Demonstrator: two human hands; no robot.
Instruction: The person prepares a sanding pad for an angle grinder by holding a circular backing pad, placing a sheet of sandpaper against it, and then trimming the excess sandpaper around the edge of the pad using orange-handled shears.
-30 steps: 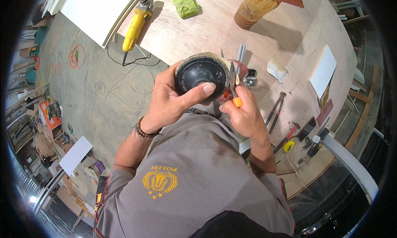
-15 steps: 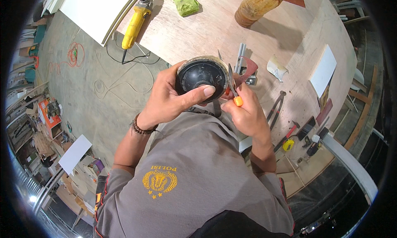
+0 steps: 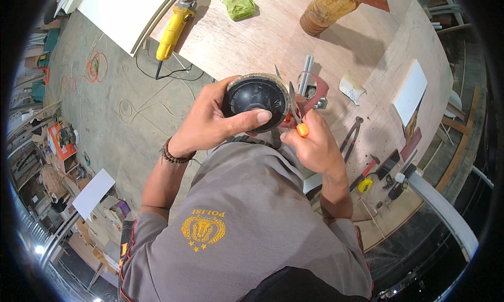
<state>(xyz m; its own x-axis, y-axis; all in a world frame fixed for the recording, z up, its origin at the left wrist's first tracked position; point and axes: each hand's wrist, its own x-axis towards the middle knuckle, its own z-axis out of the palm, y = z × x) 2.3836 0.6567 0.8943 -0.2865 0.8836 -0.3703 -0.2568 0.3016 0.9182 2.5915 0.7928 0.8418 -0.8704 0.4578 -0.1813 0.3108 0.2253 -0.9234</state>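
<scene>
My left hand grips a round black backing pad, thumb across its face and fingers underneath. Around the pad's far edge shows a pale, worn rim. My right hand is closed on orange-handled scissors, their blades parted at the pad's right edge. Between the blades and my right hand, a reddish-brown strip of sandpaper curls away from the rim. Most of the sheet under the pad is hidden.
On the wooden tabletop lie a yellow angle grinder, a green cloth and a curved pale scrap. A brownish wooden leg stands at the back. Pincers, a hammer and a yellow tape measure are right.
The sandpaper strip has shifted and bends in a rounder curl beside the scissors. Both hands keep nearly the same place and grip.
</scene>
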